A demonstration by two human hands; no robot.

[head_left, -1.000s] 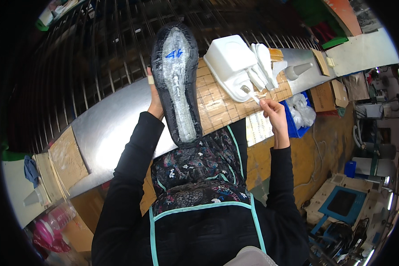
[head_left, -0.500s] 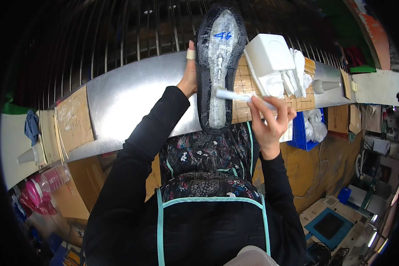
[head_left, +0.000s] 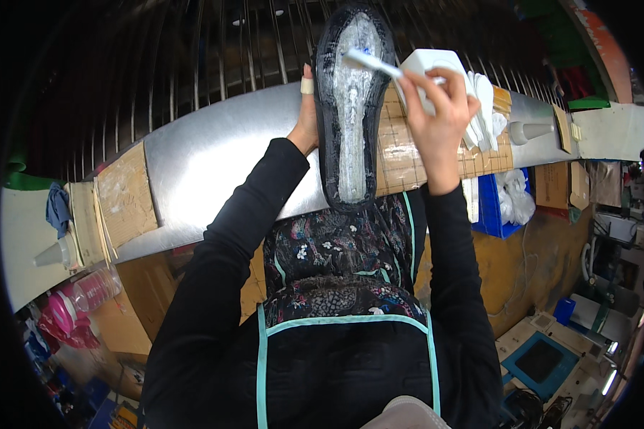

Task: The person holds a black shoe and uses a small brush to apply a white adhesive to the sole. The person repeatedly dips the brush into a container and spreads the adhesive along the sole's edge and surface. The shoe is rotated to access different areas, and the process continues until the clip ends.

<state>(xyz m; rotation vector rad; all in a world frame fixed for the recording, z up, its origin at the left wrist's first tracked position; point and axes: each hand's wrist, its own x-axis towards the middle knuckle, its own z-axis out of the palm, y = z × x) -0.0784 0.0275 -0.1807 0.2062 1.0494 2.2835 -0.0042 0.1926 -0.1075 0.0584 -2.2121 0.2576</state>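
My left hand (head_left: 306, 118) grips a black shoe (head_left: 328, 143) from its left side. The shoe's underside faces me, with a pale, glossy middle and a black rim. A strip of beige tape wraps my thumb, and the other fingers are hidden behind the shoe. Between the fingertips of my right hand (head_left: 440, 107) is a slim white brush, like a toothbrush (head_left: 376, 63). Its head lies over the wide upper part of the underside, partly covering a blue handwritten mark. The bristles cannot be made out.
A white plastic container (head_left: 429, 58) and white pieces stand on brown cardboard (head_left: 397, 154) to the right. Behind the metal bench (head_left: 222, 143) runs a row of metal bars (head_left: 222, 57). A blue bin (head_left: 490, 214) with plastic bags hangs low right; a grey cone (head_left: 531, 132) lies beyond.
My right hand has carried the brush up along the underside, from its narrow lower part to the wide upper part. My left hand and the shoe have hardly moved.
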